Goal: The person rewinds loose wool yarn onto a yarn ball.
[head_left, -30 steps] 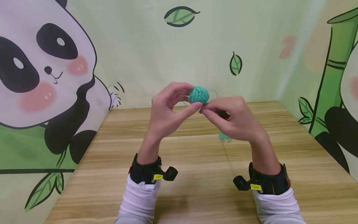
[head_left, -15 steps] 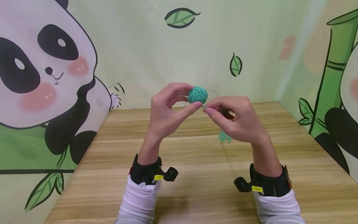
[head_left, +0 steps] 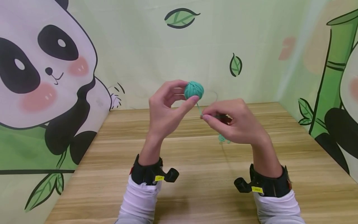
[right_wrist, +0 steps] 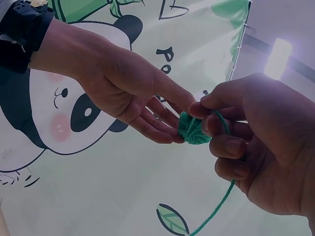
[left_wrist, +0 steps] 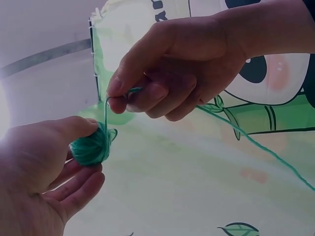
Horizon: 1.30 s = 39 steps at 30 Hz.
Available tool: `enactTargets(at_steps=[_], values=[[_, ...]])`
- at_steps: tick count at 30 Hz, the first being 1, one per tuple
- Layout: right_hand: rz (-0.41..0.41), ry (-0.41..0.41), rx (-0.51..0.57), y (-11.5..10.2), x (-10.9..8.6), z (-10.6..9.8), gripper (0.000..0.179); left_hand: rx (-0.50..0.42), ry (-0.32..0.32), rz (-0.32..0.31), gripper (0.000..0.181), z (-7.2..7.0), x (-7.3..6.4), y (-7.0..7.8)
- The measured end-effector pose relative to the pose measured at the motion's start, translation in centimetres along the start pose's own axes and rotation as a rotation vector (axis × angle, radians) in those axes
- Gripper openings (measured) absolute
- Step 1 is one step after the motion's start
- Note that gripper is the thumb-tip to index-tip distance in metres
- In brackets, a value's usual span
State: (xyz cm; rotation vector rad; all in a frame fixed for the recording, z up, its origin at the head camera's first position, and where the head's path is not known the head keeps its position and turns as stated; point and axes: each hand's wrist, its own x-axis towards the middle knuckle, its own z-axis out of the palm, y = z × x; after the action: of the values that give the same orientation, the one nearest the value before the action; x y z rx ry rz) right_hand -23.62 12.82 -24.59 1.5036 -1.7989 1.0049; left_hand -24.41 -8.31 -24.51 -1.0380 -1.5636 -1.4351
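A small teal yarn ball (head_left: 194,90) is held up above the table by my left hand (head_left: 170,107), thumb on its near side and fingers behind it. My right hand (head_left: 232,119), to the right and slightly lower, pinches the strand between thumb and forefinger. A short taut length of yarn (left_wrist: 106,115) runs from the ball to that pinch in the left wrist view. Past the curled right fingers, the loose yarn (left_wrist: 261,147) trails away. In the right wrist view, the ball (right_wrist: 193,129) sits between both hands, partly covered by the right fingers.
A loose heap of teal yarn (head_left: 222,138) lies on the wooden table (head_left: 195,161) beneath the right hand, partly hidden by it. Behind the table hangs a pale green backdrop (head_left: 139,46) printed with pandas, leaves and bamboo. Both wrists carry black camera straps.
The ball in my left hand has shifted up and left. My right hand first drew right from the ball, then dropped lower, so more strand shows between them.
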Motion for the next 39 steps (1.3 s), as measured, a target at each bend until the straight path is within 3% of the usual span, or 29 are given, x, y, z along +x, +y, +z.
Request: enactTargets(at_steps=[6, 14, 39], values=[[0.006, 0.052, 0.023, 0.2, -0.1, -0.3, 0.007, 0.003, -0.064, 0.027, 0.042, -0.1, -0.4, -1.6], [0.013, 0.181, 0.018, 0.4, 0.0, -0.3, 0.04, 0.001, -0.144, 0.004, 0.039, 0.1, -0.1, 0.4], [0.008, 0.277, 0.023, 0.8, -0.1, -0.6, 0.041, -0.188, -0.419, 0.026, 0.042, -0.1, -0.3, 1.0]])
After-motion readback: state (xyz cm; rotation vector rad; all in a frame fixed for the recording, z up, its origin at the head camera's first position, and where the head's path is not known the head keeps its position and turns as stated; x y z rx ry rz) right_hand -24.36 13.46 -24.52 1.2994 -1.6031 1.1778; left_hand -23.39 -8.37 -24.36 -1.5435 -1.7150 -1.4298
